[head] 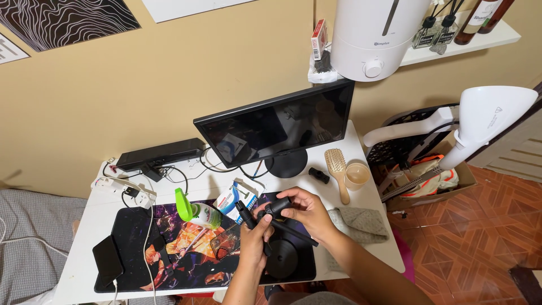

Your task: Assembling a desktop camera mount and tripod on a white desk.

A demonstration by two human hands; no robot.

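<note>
Left hand [255, 232]: fingers closed around slim black plastic stand arm [271, 221].
Right hand [307, 212]: gripping the arm's black clamp head [275, 206].
Below: round black base [280, 258].

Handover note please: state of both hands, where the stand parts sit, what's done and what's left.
Left hand: gripping the upright black jointed stand arm.
Right hand: closed on the black clamp head at the top of that arm.
Round black stand base: on the printed desk mat, below the hands.
Done: arm and head are together in hand.
Left: cannot tell whether the joint is tight; green-capped spray bottle lies untouched alongside.
</note>
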